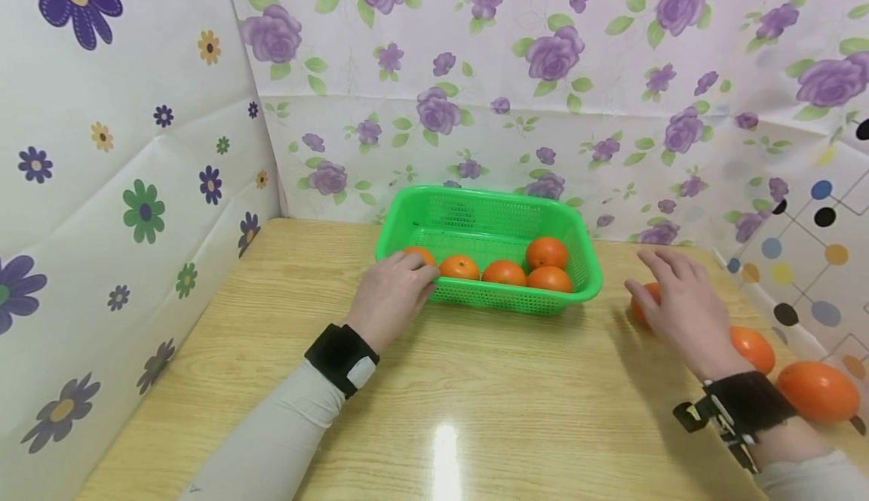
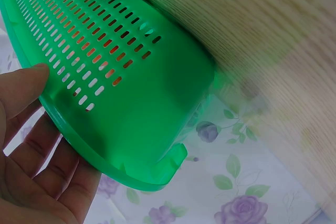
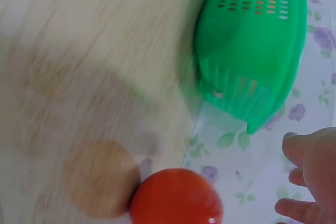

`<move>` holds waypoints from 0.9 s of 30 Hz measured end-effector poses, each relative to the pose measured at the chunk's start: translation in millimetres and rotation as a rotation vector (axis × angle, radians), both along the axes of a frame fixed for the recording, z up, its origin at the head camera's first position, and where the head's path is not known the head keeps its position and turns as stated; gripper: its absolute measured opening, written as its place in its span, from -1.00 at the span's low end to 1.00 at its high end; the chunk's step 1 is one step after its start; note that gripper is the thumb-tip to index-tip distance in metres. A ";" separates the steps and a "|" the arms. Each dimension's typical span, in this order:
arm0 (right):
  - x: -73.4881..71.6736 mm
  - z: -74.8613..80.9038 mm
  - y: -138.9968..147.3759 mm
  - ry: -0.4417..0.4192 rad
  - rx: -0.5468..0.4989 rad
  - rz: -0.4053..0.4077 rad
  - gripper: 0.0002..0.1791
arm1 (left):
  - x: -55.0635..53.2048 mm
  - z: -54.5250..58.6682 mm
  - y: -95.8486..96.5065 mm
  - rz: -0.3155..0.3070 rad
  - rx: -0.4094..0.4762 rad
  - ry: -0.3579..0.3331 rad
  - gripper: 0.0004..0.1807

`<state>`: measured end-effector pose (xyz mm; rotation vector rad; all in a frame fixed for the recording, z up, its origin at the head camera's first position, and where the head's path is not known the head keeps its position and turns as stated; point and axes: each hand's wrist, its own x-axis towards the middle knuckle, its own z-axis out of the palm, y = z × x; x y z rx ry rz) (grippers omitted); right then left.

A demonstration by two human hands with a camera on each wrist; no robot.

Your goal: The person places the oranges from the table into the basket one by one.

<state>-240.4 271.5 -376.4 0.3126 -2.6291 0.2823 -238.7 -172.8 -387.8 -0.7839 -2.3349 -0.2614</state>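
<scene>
A green plastic basket (image 1: 489, 297) with perforated walls stands on the table against the backdrop, holding several oranges (image 1: 504, 272). At its front left rim is my left hand (image 1: 394, 290), gripping the edge with the thumb outside and the fingers over the rim. In the left wrist view, the thumb (image 2: 23, 90) lies against the basket wall (image 2: 157, 77). My right hand (image 1: 682, 308) hovers with spread fingers over an orange (image 1: 640, 312) right of the basket, partly hiding it. The right wrist view shows a gap between that hand (image 3: 315, 177) and the orange (image 3: 176, 200).
Two more oranges lie on the table's right side, one orange (image 1: 752, 348) behind the right wrist and another orange (image 1: 818, 391) nearer the edge. Floral sheets (image 1: 434, 109) hang behind and on both sides. The wooden table (image 1: 516, 395) reflects a bright light in front.
</scene>
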 end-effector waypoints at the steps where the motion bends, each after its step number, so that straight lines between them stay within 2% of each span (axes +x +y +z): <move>1: -0.7 -1.4 1.5 -0.006 0.004 0.000 -0.31 | 0.1 0.1 0.0 0.000 0.001 0.001 -0.93; 7: -3.0 -9.0 6.3 -0.020 0.026 -0.005 -0.32 | -0.2 -0.1 0.0 0.000 0.003 0.012 -0.93; 18: -5.5 -13.0 7.0 -0.046 0.044 -0.029 -0.33 | -0.8 -1.4 -0.5 -0.005 0.009 0.024 -0.91; 27: -8.2 -19.0 8.9 -0.054 0.049 -0.018 -0.34 | -0.5 -1.6 0.3 0.003 -0.006 0.027 -0.91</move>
